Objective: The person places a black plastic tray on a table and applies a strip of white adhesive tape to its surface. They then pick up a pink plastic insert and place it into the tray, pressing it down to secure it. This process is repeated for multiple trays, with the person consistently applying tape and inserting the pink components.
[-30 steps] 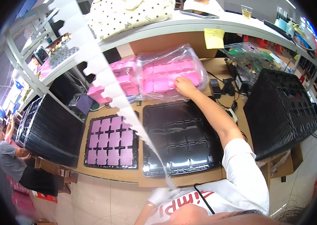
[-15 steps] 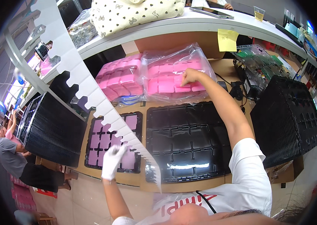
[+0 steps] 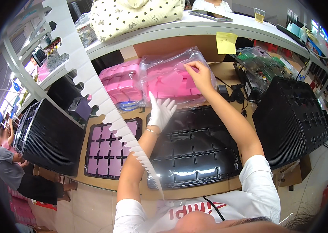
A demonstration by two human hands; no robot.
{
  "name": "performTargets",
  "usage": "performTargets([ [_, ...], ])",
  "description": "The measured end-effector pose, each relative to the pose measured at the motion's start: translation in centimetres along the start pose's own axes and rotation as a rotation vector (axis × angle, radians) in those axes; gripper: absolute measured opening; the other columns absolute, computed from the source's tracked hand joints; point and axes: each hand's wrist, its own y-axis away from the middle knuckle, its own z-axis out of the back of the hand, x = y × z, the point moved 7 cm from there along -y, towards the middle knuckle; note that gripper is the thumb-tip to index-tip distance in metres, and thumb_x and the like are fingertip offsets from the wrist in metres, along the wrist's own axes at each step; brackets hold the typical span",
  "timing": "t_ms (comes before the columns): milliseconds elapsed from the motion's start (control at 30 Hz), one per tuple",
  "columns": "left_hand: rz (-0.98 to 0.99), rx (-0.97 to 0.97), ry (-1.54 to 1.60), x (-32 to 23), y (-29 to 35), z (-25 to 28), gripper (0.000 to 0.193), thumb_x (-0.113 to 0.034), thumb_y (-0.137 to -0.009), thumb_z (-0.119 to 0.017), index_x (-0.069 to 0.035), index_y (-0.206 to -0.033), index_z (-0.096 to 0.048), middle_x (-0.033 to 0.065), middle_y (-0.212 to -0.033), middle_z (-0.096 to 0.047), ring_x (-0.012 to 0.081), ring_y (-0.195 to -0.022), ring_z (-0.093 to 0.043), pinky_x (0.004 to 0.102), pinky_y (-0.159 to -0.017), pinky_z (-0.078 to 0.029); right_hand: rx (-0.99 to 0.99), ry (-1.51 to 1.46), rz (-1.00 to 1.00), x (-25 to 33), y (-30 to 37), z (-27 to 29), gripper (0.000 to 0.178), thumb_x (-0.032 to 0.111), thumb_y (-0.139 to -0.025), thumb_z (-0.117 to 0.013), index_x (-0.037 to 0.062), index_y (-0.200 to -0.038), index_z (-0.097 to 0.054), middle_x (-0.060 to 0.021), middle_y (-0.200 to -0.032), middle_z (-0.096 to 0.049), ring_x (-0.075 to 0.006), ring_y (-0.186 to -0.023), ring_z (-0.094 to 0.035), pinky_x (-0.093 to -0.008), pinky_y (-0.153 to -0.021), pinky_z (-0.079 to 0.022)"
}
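My left hand (image 3: 162, 113), in a white glove, is open with fingers spread, over the near edge of a clear plastic bag (image 3: 206, 62) of pink foam pads (image 3: 168, 83). My bare right hand (image 3: 199, 75) is above the bag's right part, its fingers curled into a pinch; what they hold, if anything, I cannot make out. Some pads beneath it lie loose and askew. Below my hands lies a large black moulded tray (image 3: 195, 141) with cross-shaped ribs. Left of it, a smaller black tray (image 3: 86, 155) holds pink-mauve squares (image 3: 113, 155) in its compartments.
A long white notched strip (image 3: 94, 93) slants across the view, in front of the smaller tray. Tall stacks of black trays stand left (image 3: 51, 139) and right (image 3: 292, 120). More pink pads (image 3: 121, 81) lie beside the bag. Bagged circuit boards (image 3: 261, 64) sit back right. A person (image 3: 10, 159) is far left.
My left hand has moved from the smaller tray up and right to the bag, its fingers now spread. My right hand has lifted slightly off the pads, and several pads have shifted.
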Motion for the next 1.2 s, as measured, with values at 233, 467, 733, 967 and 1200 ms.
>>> performTargets([
  [233, -0.038, 0.123, -0.105, -0.3, 1.0, -0.3, 0.049, -0.059, -0.089, -0.062, -0.016, -0.109, -0.049, -0.0034, -0.085, -0.047, 0.0077, -0.056, -0.041, 0.0197, -0.047, -0.032, -0.224, 0.168, -0.387, -7.5, 6.7, 10.3, 0.046, 0.026, -0.091, -0.069, 0.0077, -0.130, -0.056, -0.0201, -0.119, -0.060, -0.0307, -0.117, -0.054, -0.0408, -0.101, -0.042],
  [467, -0.149, 0.111, -0.153, -1.8, 5.8, -0.2, 0.060, -0.056, -0.090, -0.061, -0.014, -0.132, -0.052, 0.0099, -0.127, -0.058, 0.0223, -0.113, -0.055, 0.0440, -0.094, -0.043, -0.016, -0.734, -0.961, -9.0, 14.0, 9.1, 0.032, 0.009, -0.089, -0.069, -0.0014, -0.117, -0.058, -0.0141, -0.109, -0.065, -0.0215, -0.095, -0.066, -0.0356, -0.087, -0.056],
  [733, -0.067, -0.082, -0.703, -1.9, 11.0, 5.5, 0.046, -0.039, -0.090, -0.069, -0.004, -0.118, -0.061, 0.0069, -0.109, -0.065, 0.0132, -0.096, -0.061, 0.0265, -0.083, -0.049, 0.144, -0.210, -0.685, -2.4, 19.5, 14.0, 0.024, 0.005, -0.082, -0.073, 0.0000, -0.103, -0.063, -0.0046, -0.092, -0.066, -0.0098, -0.080, -0.062, -0.0219, -0.071, -0.049],
  [967, -0.232, -0.300, -1.349, -1.3, 20.1, 8.2, 0.053, -0.034, -0.086, -0.075, 0.002, -0.122, -0.059, 0.0002, -0.074, -0.062, 0.0073, -0.070, -0.055, 0.0236, -0.069, -0.046, 0.274, 0.039, -0.642, 3.2, 27.0, 16.7, 0.019, 0.005, -0.083, -0.073, 0.0028, -0.100, -0.065, -0.0019, -0.089, -0.065, -0.0087, -0.077, -0.059, -0.0235, -0.071, -0.048],
  [1200, -0.577, -0.296, -1.645, -0.6, 23.8, 6.3, 0.059, -0.025, -0.084, -0.078, -0.001, -0.132, -0.055, 0.0021, -0.062, -0.057, 0.0115, -0.053, -0.051, 0.0274, -0.059, -0.049, 0.218, 0.515, -0.417, 6.3, 28.7, 17.6, 0.017, 0.018, -0.075, -0.076, 0.0111, -0.090, -0.071, -0.0005, -0.078, -0.068, -0.0169, -0.076, -0.062, -0.0337, -0.079, -0.042],
])
